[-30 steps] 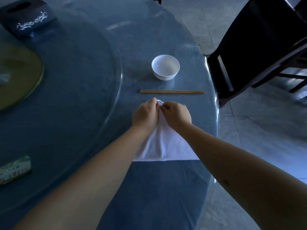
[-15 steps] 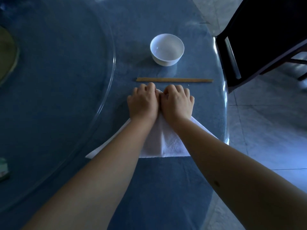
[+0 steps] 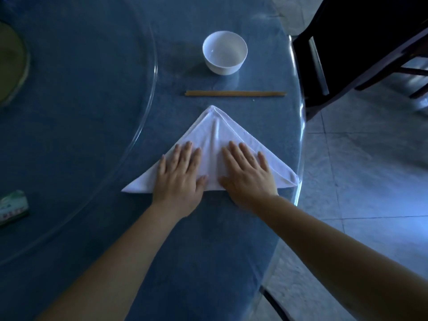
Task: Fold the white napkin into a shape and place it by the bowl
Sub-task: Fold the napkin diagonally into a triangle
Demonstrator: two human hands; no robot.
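Note:
The white napkin [image 3: 216,133] lies flat on the blue table as a wide triangle, its tip pointing away from me toward the chopsticks. My left hand [image 3: 179,174] rests palm down on the napkin's left half, fingers spread. On the right half my right hand [image 3: 249,174] presses flat the same way. Neither hand grips anything. A white bowl [image 3: 224,52] stands empty farther back, beyond a pair of wooden chopsticks [image 3: 235,93] laid crosswise between bowl and napkin.
A glass turntable [image 3: 151,84] covers the table's left and middle. A small green and white packet [image 3: 12,208] lies at the left edge. A dark chair [image 3: 361,47] stands off the table's right rim [image 3: 298,117], over the tiled floor.
My hands were fists pinching the napkin's tip; they have slid back toward me and opened flat on its lower part. The napkin's side corners now show spread out as a triangle.

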